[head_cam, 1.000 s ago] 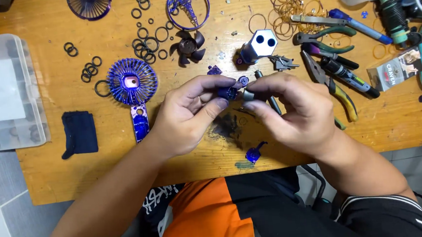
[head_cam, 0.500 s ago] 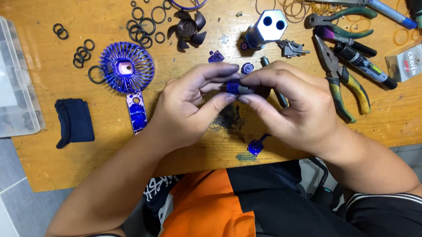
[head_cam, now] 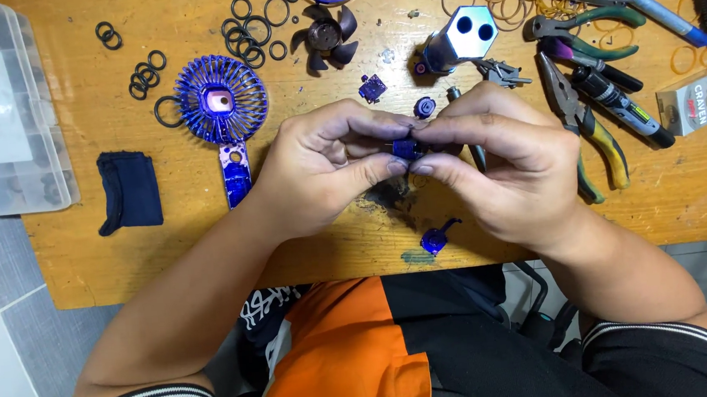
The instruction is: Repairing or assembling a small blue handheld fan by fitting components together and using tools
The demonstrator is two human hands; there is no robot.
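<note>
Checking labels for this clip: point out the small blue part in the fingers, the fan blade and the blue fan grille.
Blue part [head_cam: 406, 148], head view, on its visible face between the fingertips.
Fan blade [head_cam: 326, 35], head view, on its hub.
Fan grille [head_cam: 221, 100], head view, on its centre.

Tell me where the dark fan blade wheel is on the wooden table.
In the head view, the dark fan blade wheel lies near the table's far edge, left of centre, between black rubber rings and the grey hexagonal block.

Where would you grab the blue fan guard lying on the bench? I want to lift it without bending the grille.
Take the blue fan guard by its flat handle stub, coming from the near table edge. The stub points toward the person and is solid, while the round grille is thin ribs; black rubber rings crowd its far side.
</note>
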